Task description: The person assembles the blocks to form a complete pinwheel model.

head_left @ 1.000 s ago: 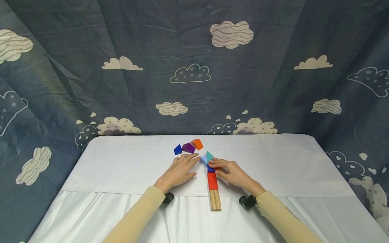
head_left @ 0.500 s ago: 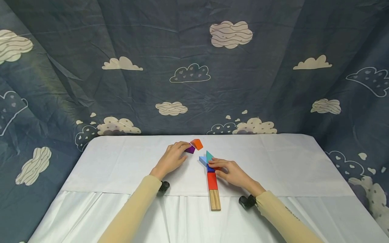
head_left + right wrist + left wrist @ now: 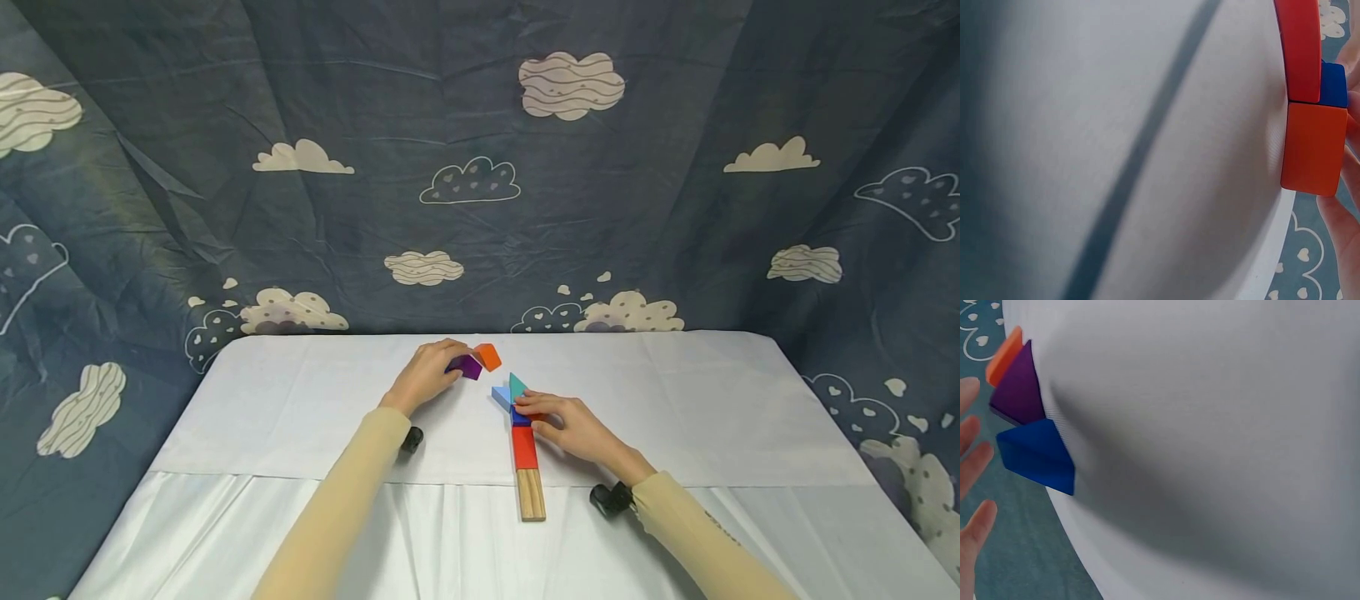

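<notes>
My left hand (image 3: 426, 373) reaches over the far blocks, fingers loosely bent. In the left wrist view its fingertips stand apart from a blue wedge block (image 3: 1038, 456). Beside that lie a purple block (image 3: 470, 367) and an orange block (image 3: 490, 357). My right hand (image 3: 573, 427) pinches another orange block (image 3: 1315, 149) at the head of a row of blocks. Its fingertips also rest against a dark blue block (image 3: 519, 420). A teal triangle (image 3: 516, 385) and a light blue triangle (image 3: 500, 396) sit just beyond it. Nearer come a red block (image 3: 525, 448) and a plain wooden block (image 3: 531, 497).
A white cloth (image 3: 675, 400) covers the table under the blocks. Behind the table hangs a dark curtain (image 3: 637, 208) with a cloud print. A small black camera is worn on each wrist.
My left hand has left the light blue triangle and moved away and leftward to the blue and purple blocks. The right hand stays in place.
</notes>
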`<action>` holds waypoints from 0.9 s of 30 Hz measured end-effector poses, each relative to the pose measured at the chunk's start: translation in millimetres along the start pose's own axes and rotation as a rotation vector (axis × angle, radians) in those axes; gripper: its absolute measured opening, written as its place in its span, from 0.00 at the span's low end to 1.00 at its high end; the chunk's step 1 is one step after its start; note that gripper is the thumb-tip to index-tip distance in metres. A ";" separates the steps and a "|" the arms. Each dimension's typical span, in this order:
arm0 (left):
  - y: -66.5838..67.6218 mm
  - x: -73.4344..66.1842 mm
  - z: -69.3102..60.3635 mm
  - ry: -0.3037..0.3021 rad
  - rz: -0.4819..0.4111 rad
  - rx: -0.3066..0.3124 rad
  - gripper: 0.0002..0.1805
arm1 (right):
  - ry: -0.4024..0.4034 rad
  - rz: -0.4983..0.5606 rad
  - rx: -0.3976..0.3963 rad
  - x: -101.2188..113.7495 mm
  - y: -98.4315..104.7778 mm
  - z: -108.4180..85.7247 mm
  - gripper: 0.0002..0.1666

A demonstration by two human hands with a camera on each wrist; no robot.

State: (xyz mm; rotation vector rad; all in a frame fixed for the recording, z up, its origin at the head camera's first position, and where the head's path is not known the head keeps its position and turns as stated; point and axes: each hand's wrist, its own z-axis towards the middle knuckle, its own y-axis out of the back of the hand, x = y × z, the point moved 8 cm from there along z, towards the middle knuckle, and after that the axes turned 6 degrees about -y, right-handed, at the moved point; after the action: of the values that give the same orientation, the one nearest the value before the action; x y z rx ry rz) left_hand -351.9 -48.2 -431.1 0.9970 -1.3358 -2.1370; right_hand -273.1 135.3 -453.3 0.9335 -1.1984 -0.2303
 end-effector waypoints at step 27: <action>-13.7 9.3 6.1 0.001 -0.028 -0.012 0.12 | 0.012 0.004 -0.002 0.0 -0.1 -0.1 0.20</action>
State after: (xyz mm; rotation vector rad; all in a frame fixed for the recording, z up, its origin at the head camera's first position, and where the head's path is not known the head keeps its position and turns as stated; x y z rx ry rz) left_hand -362.3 -44.7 -445.0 1.0174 -1.3149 -2.1625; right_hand -273.0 135.3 -453.4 0.9296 -1.1884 -0.2220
